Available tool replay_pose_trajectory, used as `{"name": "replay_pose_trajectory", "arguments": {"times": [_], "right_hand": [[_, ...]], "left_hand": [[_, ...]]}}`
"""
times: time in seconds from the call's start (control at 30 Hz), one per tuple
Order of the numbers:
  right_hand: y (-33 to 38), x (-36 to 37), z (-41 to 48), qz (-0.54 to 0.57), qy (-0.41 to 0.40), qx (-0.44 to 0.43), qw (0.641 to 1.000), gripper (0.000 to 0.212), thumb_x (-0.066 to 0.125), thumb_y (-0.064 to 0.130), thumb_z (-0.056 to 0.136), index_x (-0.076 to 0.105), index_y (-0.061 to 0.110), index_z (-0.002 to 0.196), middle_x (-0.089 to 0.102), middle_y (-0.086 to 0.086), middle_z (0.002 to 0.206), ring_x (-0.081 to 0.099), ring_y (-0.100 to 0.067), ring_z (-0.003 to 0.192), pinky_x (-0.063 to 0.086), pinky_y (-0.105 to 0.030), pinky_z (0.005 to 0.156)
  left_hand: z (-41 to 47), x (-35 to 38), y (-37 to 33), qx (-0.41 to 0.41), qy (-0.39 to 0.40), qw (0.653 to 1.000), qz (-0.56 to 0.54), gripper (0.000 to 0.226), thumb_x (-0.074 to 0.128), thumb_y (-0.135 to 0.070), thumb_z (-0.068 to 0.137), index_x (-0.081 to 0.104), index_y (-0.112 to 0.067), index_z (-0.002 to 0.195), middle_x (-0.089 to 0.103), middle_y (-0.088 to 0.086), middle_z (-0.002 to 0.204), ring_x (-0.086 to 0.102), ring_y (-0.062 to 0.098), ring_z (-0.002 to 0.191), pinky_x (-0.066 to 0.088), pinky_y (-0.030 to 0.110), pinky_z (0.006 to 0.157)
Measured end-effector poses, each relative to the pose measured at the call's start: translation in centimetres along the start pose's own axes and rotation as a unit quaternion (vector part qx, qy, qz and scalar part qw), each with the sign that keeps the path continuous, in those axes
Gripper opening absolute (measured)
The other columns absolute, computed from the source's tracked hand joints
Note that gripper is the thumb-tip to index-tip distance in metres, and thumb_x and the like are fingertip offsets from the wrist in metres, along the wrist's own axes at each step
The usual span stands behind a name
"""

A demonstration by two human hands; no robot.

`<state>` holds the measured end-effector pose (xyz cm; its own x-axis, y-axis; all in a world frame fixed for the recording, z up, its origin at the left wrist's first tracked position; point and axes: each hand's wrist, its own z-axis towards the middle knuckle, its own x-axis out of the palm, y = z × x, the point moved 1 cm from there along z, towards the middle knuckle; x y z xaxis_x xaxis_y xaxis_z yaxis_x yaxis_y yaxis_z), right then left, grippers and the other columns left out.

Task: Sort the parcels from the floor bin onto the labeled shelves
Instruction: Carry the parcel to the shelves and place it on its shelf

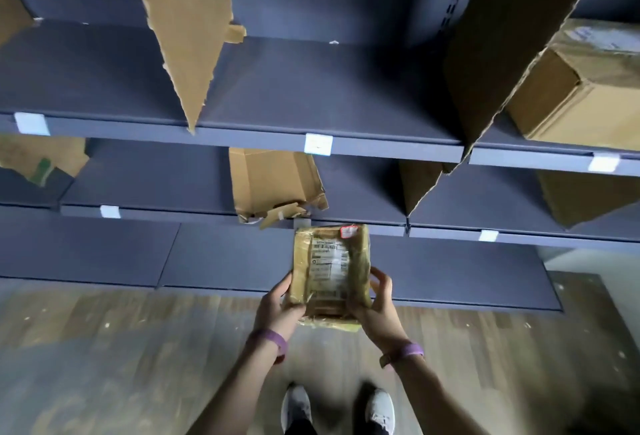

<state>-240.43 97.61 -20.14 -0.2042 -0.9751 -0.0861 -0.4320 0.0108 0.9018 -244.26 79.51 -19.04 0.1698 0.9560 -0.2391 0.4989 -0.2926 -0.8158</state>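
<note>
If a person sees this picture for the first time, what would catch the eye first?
Probably the small taped parcel, held by the left hand and the right hand in front of the grey shelves. Next, the torn cardboard dividers standing between the shelf sections, and one cardboard box at upper right.

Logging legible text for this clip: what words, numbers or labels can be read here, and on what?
None can be read.
Parcel shipping label: print and barcodes blurred.
Red sticker on the parcel's top corner: illegible.
White shelf-edge tags: too washed out to read.
Cardboard box label: blurred.
</note>
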Motion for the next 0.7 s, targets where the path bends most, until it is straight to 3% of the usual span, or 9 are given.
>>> {"name": "replay_pose_trajectory", "arguments": {"times": [0.13, 0.2, 0.3, 0.4, 0.5, 0.6, 0.7], "right_hand": [[-0.7, -2.5, -0.8, 0.011, -0.045, 0.017, 0.999, 0.059, 0.054, -0.010, 0.089, 0.031, 0.024, 0.131, 0.050, 0.007, 0.120, 0.056, -0.012, 0.104, 0.056, -0.028, 0.076], [-1.2, -4.4, -1.3, 0.020, -0.068, 0.030, 0.997, 0.059, 0.054, -0.010, 0.088, 0.031, 0.022, 0.132, 0.050, 0.002, 0.123, 0.056, -0.019, 0.108, 0.056, -0.038, 0.085], [-1.9, -7.8, -2.0, 0.028, -0.096, 0.033, 0.994, 0.060, 0.055, -0.009, 0.088, 0.031, 0.025, 0.131, 0.051, -0.001, 0.123, 0.055, -0.024, 0.113, 0.052, -0.049, 0.095], [-2.4, -11.7, -2.5, 0.031, -0.119, 0.032, 0.992, 0.060, 0.057, -0.007, 0.087, 0.031, 0.027, 0.129, 0.052, 0.000, 0.121, 0.055, -0.024, 0.112, 0.052, -0.046, 0.094], [-2.9, -16.4, -2.8, 0.047, -0.130, 0.023, 0.990, 0.060, 0.056, -0.008, 0.087, 0.030, 0.027, 0.128, 0.054, -0.002, 0.122, 0.057, -0.020, 0.109, 0.053, -0.032, 0.084], [-3.4, -21.4, -2.9, 0.044, -0.125, 0.026, 0.991, 0.061, 0.056, -0.007, 0.088, 0.029, 0.026, 0.132, 0.054, -0.002, 0.123, 0.057, -0.017, 0.107, 0.052, -0.024, 0.079], [-3.7, -26.1, -2.9, 0.027, -0.111, 0.012, 0.993, 0.063, 0.057, -0.004, 0.089, 0.028, 0.023, 0.138, 0.055, -0.006, 0.127, 0.057, -0.023, 0.112, 0.051, -0.036, 0.092]], "left_hand": [[0.3, 2.6, -0.2, 0.009, 0.041, 0.999, 0.022, 0.065, 0.065, 0.004, 0.079, 0.051, -0.026, 0.135, 0.060, -0.017, 0.113, 0.053, -0.010, 0.084, 0.049, 0.019, 0.079], [0.3, 4.6, -0.4, 0.013, 0.066, 0.997, 0.032, 0.065, 0.065, 0.004, 0.079, 0.050, -0.024, 0.136, 0.059, -0.016, 0.115, 0.056, -0.004, 0.088, 0.047, 0.017, 0.077], [-0.1, 8.1, -1.0, 0.028, 0.092, 0.994, 0.052, 0.065, 0.065, 0.003, 0.079, 0.050, -0.024, 0.137, 0.059, -0.009, 0.126, 0.056, 0.008, 0.102, 0.047, 0.022, 0.088], [-0.6, 12.1, -2.0, 0.038, 0.110, 0.991, 0.072, 0.064, 0.065, 0.001, 0.080, 0.049, -0.025, 0.137, 0.057, -0.014, 0.122, 0.054, 0.007, 0.100, 0.043, 0.016, 0.082], [-1.4, 16.6, -3.3, 0.050, 0.117, 0.988, 0.085, 0.064, 0.066, -0.001, 0.081, 0.050, -0.027, 0.136, 0.057, -0.017, 0.113, 0.053, 0.002, 0.091, 0.038, 0.006, 0.067], [-2.8, 21.4, -4.1, 0.047, 0.121, 0.987, 0.094, 0.062, 0.066, -0.004, 0.083, 0.048, -0.027, 0.137, 0.056, -0.015, 0.113, 0.050, 0.004, 0.096, 0.039, 0.013, 0.077], [-4.2, 25.7, -4.8, 0.049, 0.109, 0.987, 0.103, 0.065, 0.067, -0.005, 0.083, 0.044, -0.027, 0.140, 0.056, -0.011, 0.126, 0.048, 0.003, 0.100, 0.036, 0.017, 0.085]]}}
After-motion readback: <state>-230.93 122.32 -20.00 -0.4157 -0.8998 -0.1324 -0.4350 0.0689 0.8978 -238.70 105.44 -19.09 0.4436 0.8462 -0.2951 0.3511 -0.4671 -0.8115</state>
